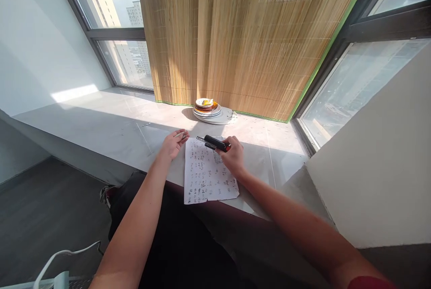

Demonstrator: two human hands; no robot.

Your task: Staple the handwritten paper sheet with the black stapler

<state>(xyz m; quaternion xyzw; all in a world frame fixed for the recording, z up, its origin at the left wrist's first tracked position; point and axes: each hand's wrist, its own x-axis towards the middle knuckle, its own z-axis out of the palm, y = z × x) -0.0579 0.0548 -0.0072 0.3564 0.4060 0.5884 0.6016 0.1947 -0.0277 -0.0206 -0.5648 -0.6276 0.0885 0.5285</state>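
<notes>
Presently catalogued, from the grip outward:

Item 1. Right hand (232, 156), fingers curled closed around a black stapler (214, 143) with a red end; the red end sits inside the fist, the black body projects toward 10 o'clock over the top edge of the sheet. Judged rigid, compact and moderately weighty for its size; smooth casing, best held around the rear body as now, leaving the nose free.

Item 2. Left hand (173, 144), palm partly upturned, fingers loosely bent, pinching a small thin pale object (181, 135) at the fingertips; too small to identify. It lies at 9 o'clock of the stapler, just off the sheet's top left corner.

Item 3. Sheet of paper (207, 174), covered in rows of small handwritten marks, lying flat at the near edge of the sill, its lower edge reaching the lip. Judged light, limp, easily creased or blown; take by an edge or corner, or pin flat.

Item 4. White window sill (111, 127), broad, partly in sun.

Item 5. Stack of plates (208, 110) at 12 o'clock of the sheet, well apart, with a small dish of orange-yellow matter on top.

Item 6. Bamboo blind (249, 33) hanging behind the plates.
</notes>
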